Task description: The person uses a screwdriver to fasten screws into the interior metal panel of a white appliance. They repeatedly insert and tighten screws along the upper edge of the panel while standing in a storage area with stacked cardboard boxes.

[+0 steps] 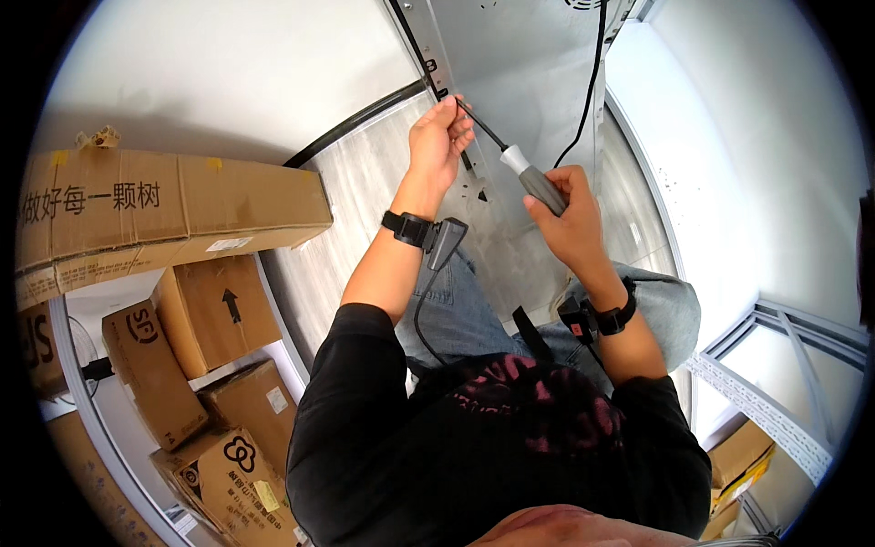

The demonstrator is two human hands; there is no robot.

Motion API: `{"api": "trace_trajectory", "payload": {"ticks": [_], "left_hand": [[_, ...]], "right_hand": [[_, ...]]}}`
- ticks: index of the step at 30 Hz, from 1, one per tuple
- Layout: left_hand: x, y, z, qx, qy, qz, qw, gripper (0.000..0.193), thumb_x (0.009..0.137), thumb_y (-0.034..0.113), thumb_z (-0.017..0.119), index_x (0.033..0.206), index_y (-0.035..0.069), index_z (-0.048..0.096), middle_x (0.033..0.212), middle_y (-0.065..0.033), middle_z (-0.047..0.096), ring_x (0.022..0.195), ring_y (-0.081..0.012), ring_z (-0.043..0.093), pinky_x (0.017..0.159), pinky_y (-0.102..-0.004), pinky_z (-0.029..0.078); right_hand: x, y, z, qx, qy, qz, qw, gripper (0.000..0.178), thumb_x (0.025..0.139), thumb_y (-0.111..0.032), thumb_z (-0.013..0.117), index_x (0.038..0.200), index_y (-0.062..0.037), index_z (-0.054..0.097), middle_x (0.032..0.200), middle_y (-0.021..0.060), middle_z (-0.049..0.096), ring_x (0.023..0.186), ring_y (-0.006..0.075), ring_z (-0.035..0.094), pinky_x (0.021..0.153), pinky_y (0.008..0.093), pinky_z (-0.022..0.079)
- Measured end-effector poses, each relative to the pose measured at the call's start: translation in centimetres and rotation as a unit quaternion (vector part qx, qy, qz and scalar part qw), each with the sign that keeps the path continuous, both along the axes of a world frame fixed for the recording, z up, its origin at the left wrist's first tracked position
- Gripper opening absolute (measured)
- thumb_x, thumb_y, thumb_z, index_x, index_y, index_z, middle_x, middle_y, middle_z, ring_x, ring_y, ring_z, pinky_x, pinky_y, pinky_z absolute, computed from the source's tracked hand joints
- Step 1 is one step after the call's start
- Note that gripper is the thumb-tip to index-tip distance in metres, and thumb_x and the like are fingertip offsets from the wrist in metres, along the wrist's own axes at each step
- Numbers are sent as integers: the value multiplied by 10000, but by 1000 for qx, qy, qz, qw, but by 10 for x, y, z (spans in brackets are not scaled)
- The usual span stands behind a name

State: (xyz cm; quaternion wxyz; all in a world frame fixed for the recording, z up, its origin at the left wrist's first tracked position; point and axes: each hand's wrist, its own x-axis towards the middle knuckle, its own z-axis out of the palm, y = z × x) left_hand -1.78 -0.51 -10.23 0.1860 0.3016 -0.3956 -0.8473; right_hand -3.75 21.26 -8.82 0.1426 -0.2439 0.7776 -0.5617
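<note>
The screwdriver (513,159) is in front of the person, over the metal panel (533,82); its long axis slants from upper left to lower right, the dark shaft's tip pointing up-left to the panel's edge, the grey handle down-right.

At far left, a long cardboard box (173,214) lies above a shelf unit (284,319) holding more cartons (217,314). Rightward come a grey plank floor (314,214), the panel, a black cable (592,100) hanging over it, a white wall (729,173) and a slotted metal rack (766,392).

The left hand (439,137) reaches up with its fingertips drawn together at the shaft's tip; whether they pinch the shaft or something small, I cannot tell. The right hand (574,219), elbow bent, wraps its fingers around the handle. Both wrists wear black straps.
</note>
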Motion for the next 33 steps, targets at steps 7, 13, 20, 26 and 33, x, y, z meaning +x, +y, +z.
{"api": "trace_trajectory", "payload": {"ticks": [7, 13, 20, 26, 33], "left_hand": [[-3, -18, 7, -5, 8, 9, 1000, 163, 934, 159, 529, 998, 46, 626, 823, -4, 624, 678, -83, 574, 591, -228, 492], [-5, -22, 8, -20, -7, -3, 1000, 161, 937, 161, 511, 1008, 57, 612, 855, -8, 626, 691, -83, 558, 627, -234, 477], [-7, -21, 4, -1, 16, 15, 1000, 141, 930, 148, 528, 977, 45, 612, 839, -19, 633, 651, -76, 559, 584, -226, 480], [-7, -19, 6, 10, 23, 23, 999, 146, 932, 147, 526, 981, 39, 611, 835, -25, 631, 643, -77, 552, 579, -223, 481], [-8, -20, 3, 9, 27, 31, 999, 154, 932, 143, 522, 980, 29, 614, 832, -31, 631, 637, -81, 551, 573, -227, 486]], "right_hand": [[17, -20, 13, 9, -3, -3, 1000, 389, 765, -185, 710, 1032, -23, 479, 865, 160, 626, 767, 283, 640, 681, 356, 487], [23, -27, 9, 7, 22, -4, 1000, 419, 761, -198, 714, 1042, -16, 461, 854, 190, 621, 772, 328, 642, 677, 382, 490], [24, -29, 10, 15, 22, -7, 1000, 408, 758, -191, 715, 1023, -13, 461, 868, 196, 617, 771, 359, 629, 677, 403, 485], [26, -30, 10, 11, 17, -9, 1000, 397, 757, -188, 715, 1011, -11, 465, 864, 197, 611, 781, 356, 627, 683, 405, 483], [25, -31, 13, 12, 0, -3, 1000, 412, 750, -187, 720, 1012, -3, 461, 868, 200, 604, 802, 358, 620, 701, 402, 479]]}}
